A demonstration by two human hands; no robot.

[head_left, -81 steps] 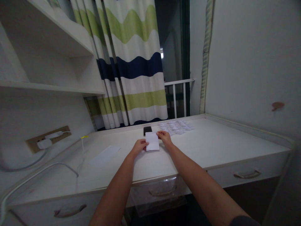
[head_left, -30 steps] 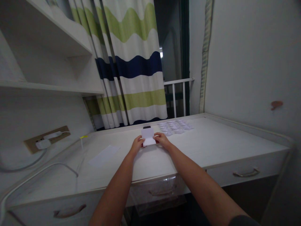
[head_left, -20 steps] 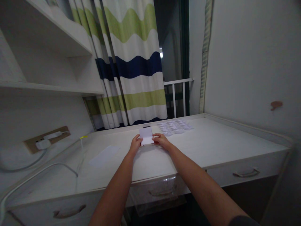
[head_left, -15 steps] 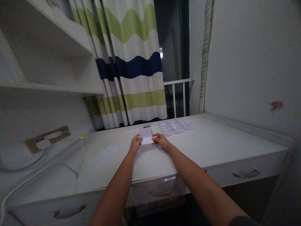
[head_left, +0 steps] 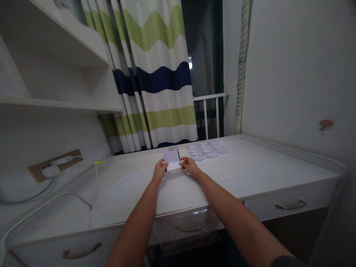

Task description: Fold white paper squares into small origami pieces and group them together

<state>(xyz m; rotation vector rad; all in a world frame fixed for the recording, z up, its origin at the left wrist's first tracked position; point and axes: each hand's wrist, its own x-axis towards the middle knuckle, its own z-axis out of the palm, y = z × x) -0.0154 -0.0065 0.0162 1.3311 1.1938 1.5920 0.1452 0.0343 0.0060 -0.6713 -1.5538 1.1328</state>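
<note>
A small white sheet of paper (head_left: 171, 160) is held upright or tilted above the desk, between both hands. My left hand (head_left: 159, 170) is closed on its left edge, thumb in front. On the right side, my right hand (head_left: 190, 165) pinches the lower edge with thumb and fingers. A thin dark edge shows behind the paper's right side, and reddish bits show near the fingertips; what they belong to is hidden. Several crumpled or folded white pieces (head_left: 207, 150) lie in rows just beyond my right hand.
A flat white sheet (head_left: 122, 184) lies on the white desk (head_left: 267, 163) at left. Cables (head_left: 69, 193) run along the desk's left side from a wall socket (head_left: 51, 170). A shelf (head_left: 61, 104) overhangs the left; a striped curtain (head_left: 167, 100) hangs behind.
The paper has shifted very slightly left, and more of the dark edge shows on its right side. Both hands keep their hold in nearly the same place.
</note>
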